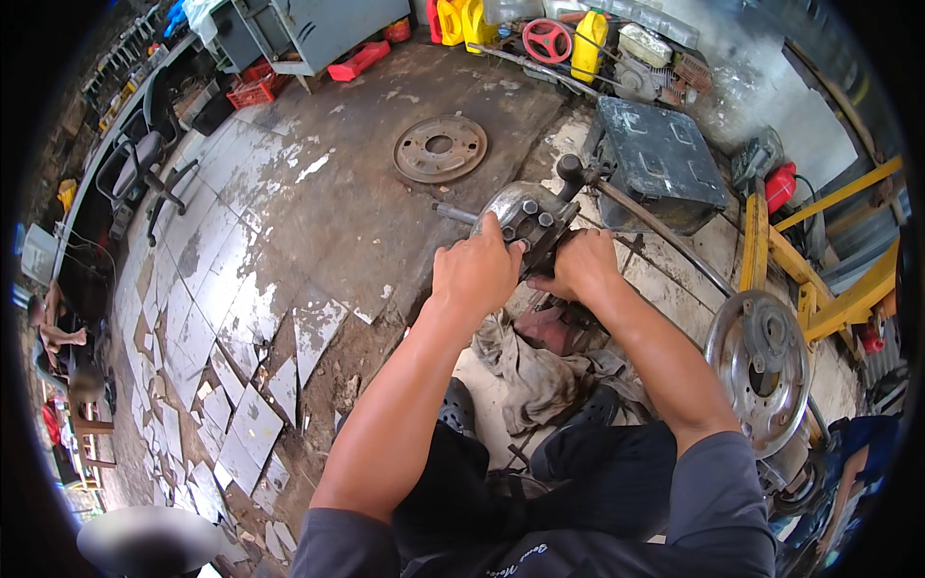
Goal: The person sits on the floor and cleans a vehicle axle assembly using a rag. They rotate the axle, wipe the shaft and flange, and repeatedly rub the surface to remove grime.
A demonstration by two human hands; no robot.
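In front of me is a rounded metal housing (521,199) with several hex bolts on its near face. A short shaft (453,211) sticks out on its left. My left hand (479,267) grips the housing's near left side, index finger stretched up along it and thumb beside the bolts. My right hand (584,267) is curled around the dark right side of the same part; its fingertips are partly hidden. Just beyond it stands a dark round-ended metal piece (570,170). A long metal bar (665,233) runs from near there down to the right. Below my hands lies a dirty grey rag (530,371).
A rusty round plate (440,149) lies on the floor ahead. To the right are a dark metal box (660,154), a yellow frame (819,279) and a shiny wheel-like disc (761,371). Broken tiles (246,438) cover the left floor. Another person (853,482) is at lower right.
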